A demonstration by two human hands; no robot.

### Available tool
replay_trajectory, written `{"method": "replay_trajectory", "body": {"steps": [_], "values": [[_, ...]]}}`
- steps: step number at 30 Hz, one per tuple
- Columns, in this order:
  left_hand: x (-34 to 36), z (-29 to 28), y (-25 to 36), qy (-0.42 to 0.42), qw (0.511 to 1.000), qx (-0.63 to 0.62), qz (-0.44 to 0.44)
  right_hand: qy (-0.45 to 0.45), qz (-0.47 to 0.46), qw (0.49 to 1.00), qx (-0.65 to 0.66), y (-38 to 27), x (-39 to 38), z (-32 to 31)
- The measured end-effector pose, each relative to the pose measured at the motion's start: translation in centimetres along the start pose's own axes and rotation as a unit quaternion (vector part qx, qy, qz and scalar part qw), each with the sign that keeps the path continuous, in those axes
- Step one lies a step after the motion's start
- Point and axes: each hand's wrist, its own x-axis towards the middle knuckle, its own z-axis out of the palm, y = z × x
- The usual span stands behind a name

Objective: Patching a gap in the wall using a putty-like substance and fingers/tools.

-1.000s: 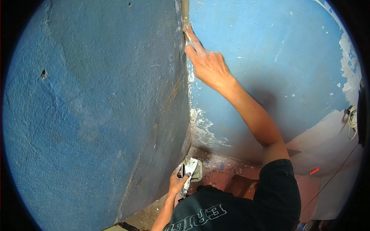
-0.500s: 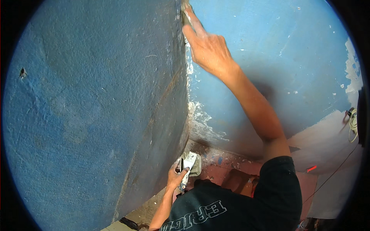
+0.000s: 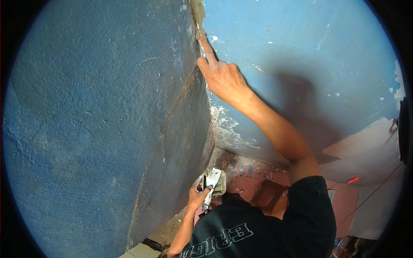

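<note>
My right hand (image 3: 223, 81) is raised to the inner corner of two blue walls, its index finger stretched out and thumb apart. At that fingertip a grey-brown dab of filler (image 3: 200, 34) sits against the corner joint, and a strip of the same filler (image 3: 197, 13) runs up the joint above. Low down by the corner, my left hand (image 3: 198, 197) grips a white-smeared putty knife (image 3: 212, 185), blade upward. A pale shallow plastic container (image 3: 221, 185) shows just behind the knife; whether the same hand holds it too I cannot tell.
The rough left wall (image 3: 99, 107) and smoother right wall (image 3: 275, 26) meet close before me. Flaked white patches (image 3: 228, 129) mark the lower corner. Below lies a reddish, paint-spattered floor (image 3: 245, 172). A small red object (image 3: 353, 179) and a dark cable (image 3: 370, 198) are at the right.
My right hand has come down along the corner, and the filler strip above it now shows. The view has shifted slightly. My left hand still grips the putty knife low down.
</note>
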Motion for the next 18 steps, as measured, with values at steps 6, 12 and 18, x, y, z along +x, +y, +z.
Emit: {"method": "replay_trajectory", "body": {"steps": [6,12,18], "values": [[0.0,0.4,0.2,0.004,0.999,-0.037,-0.005,-0.034,-0.024,0.998,0.04,0.1,-1.9,-1.9],[-0.5,0.4,-0.2,-0.008,1.0,-0.026,0.011,0.066,-0.008,0.989,0.132,0.8,2.3,-4.6],[-0.6,0.3,1.0,-0.005,0.996,-0.087,-0.021,-0.031,0.055,0.964,0.257,-1.1,-3.1,-3.5]]}}
